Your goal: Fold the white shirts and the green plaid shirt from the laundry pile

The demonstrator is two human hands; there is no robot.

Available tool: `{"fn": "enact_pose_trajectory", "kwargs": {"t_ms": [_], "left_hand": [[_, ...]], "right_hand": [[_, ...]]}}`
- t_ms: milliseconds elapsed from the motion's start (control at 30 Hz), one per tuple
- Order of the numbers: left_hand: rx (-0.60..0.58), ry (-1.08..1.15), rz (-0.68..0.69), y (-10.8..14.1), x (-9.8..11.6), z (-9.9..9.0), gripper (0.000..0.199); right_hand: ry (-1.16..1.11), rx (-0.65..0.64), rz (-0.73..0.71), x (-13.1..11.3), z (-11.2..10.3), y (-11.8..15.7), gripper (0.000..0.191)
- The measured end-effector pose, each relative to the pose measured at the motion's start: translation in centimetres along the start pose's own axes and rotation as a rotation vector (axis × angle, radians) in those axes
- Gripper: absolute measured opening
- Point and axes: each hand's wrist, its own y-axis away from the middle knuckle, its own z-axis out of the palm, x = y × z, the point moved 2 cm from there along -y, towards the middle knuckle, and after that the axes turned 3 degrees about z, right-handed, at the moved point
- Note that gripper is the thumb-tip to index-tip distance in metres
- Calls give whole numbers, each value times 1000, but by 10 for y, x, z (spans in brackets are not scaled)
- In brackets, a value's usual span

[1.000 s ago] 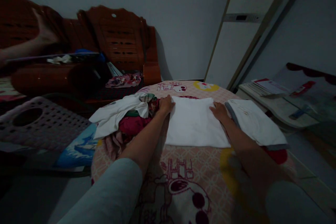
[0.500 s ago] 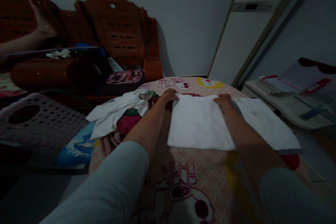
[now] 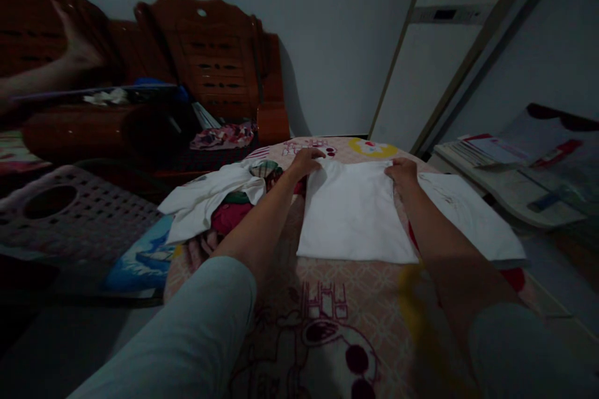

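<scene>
A folded white garment point(image 3: 355, 215), its exact kind unclear, lies in front of me on a pink patterned cloth point(image 3: 374, 299). My left hand point(image 3: 306, 163) pinches its far left corner, and my right hand point(image 3: 403, 173) grips the far right corner. The far edge is raised a little between the two hands, while the near edge rests on the cloth. To the right lies another folded white garment point(image 3: 472, 215), partly behind my right forearm. On the left is a heap with a white garment point(image 3: 210, 196) over a dark red cloth point(image 3: 229, 217).
A carved wooden bench point(image 3: 210, 56) stands at the back left, with a bunched pink cloth point(image 3: 223, 136) on its seat. Another person's bare foot point(image 3: 79, 50) rests there. A woven plastic basket point(image 3: 93, 218) is at left. Papers point(image 3: 486, 153) lie on a stand at right.
Both hands have lifted the far edge of the white garment slightly off the cloth. The near edge has stayed about where it was.
</scene>
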Motion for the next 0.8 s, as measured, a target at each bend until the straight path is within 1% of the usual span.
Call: {"fn": "enact_pose_trajectory", "kwargs": {"t_ms": [100,167,233,333,400,500,567,667,800], "left_hand": [[25,14,83,15,18,-14,50],[31,0,138,32,31,-24,50],[18,-22,178,53,43,-31,48],[-38,-59,217,87,55,-33,47],[-91,-82,235,110,59,-27,47],[-184,-128,260,139,58,-11,47],[-204,-161,255,153,53,1,46],[-155,-150,234,164,43,9,45],[-93,-77,218,164,39,5,42]], "right_hand": [[-226,15,58,-21,-23,24,35],[-343,-28,27,-34,-40,46,38],[-420,-93,-14,-41,-58,71,37],[-459,-182,-32,-36,-79,107,34],[-429,-229,-36,-25,-87,129,33],[-350,-281,-28,-4,-91,155,29],[-301,-294,-25,9,-88,166,26],[-271,-278,-53,20,-83,171,25],[-332,-221,-49,20,-83,169,25]]}}
